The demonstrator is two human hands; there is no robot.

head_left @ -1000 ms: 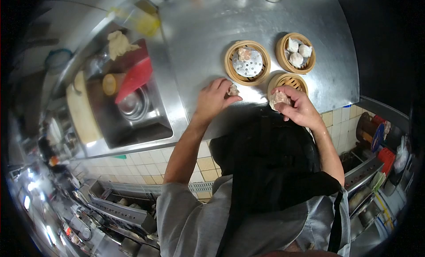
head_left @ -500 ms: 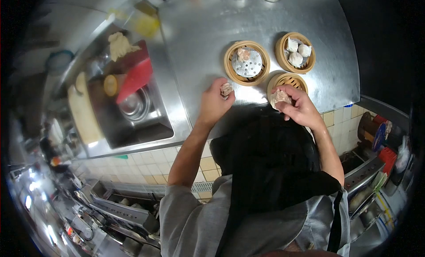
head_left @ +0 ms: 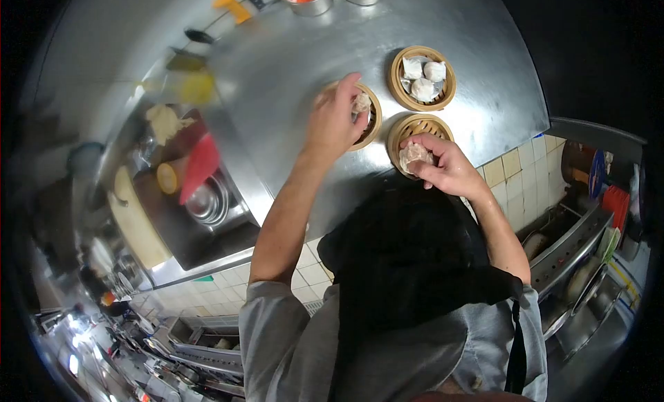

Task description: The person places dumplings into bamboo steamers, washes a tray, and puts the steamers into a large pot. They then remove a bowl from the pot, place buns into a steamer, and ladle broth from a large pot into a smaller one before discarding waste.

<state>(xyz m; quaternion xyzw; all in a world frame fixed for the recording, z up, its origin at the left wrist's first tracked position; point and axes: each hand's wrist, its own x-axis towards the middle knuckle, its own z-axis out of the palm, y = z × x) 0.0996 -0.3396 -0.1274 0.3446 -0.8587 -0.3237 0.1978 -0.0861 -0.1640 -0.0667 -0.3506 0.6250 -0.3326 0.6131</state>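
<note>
My left hand (head_left: pixel 333 125) is over the left bamboo steamer basket (head_left: pixel 376 118), its fingers curled round a pale, wrinkled dumpling (head_left: pixel 361 103). That hand hides much of the basket's inside. Another dumpling (head_left: pixel 414 155) sits in the grip of my right hand (head_left: pixel 446 168), pinched between thumb and fingers. It is held over the front edge of a second steamer basket (head_left: pixel 393 133), whose slatted base shows behind it. Farther back, a third steamer basket (head_left: pixel 451 90) holds three whitish dumplings (head_left: pixel 422 90) on a perforated metal plate.
The baskets stand on a steel worktop (head_left: pixel 277 63). To the left lies a sink (head_left: pixel 223 248) with metal bowls (head_left: pixel 209 201) and a red board (head_left: pixel 200 165) in it. Metal tins (head_left: pixel 311 4) line the far edge, one with orange contents.
My left hand has moved from beside the left basket to over it, still with its dumpling. My right hand keeps its dumpling at the front basket. The head view has shifted.
</note>
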